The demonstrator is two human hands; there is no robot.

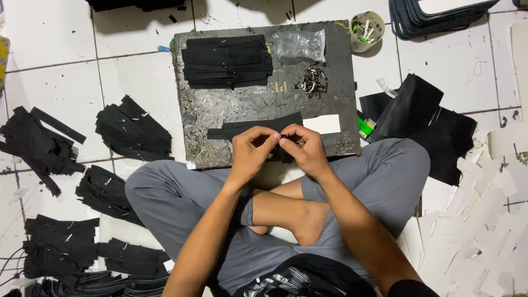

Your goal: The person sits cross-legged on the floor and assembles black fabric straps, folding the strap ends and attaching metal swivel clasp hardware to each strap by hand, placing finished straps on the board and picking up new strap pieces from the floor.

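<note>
While both hands, left hand and right hand, pinch fingers shut on the black strip over the board, it looks soft, light, perhaps carrying a small metal piece.

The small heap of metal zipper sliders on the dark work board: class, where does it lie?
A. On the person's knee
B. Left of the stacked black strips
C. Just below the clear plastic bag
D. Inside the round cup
C: the heap of metal sliders sits on the dark board directly beneath the clear plastic bag, to the right of the stacked black strips.
</note>
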